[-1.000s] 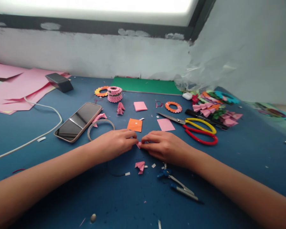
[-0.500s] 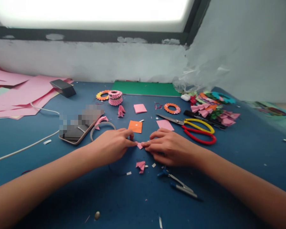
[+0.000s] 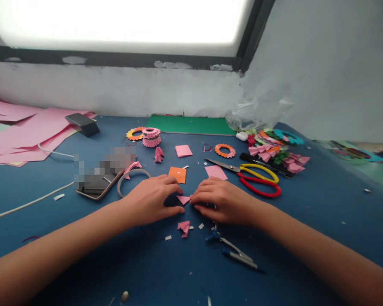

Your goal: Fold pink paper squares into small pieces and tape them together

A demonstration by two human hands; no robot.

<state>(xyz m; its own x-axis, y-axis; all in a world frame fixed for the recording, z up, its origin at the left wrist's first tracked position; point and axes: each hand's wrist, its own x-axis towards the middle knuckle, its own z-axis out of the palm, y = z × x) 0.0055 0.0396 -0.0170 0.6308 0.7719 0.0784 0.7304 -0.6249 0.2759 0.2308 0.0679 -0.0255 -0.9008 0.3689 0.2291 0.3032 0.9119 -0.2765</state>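
Two bare hands face each other over a blue table (image 3: 166,272) in the head view, with a small pink paper triangle (image 3: 183,199) lying between their fingertips. The left hand (image 3: 158,197) is open, thumb and forefinger spread apart, with the left end of the triangle in the gap. The right hand (image 3: 221,197) has its fingers bent, and their tips meet the triangle's right corner; whether they pinch it or only press on it cannot be told. Just beyond the triangle lie an orange square (image 3: 178,174) and, to its right, a pink square (image 3: 215,172). Scissors (image 3: 240,168) with one yellow and one red handle rest beyond the right hand. Nearer the person sit a folded pink piece (image 3: 184,228) and, to its right, a compass (image 3: 242,258). Beside the left wrist is a grey ring (image 3: 119,184), and left of that a phone (image 3: 97,187), partly blurred
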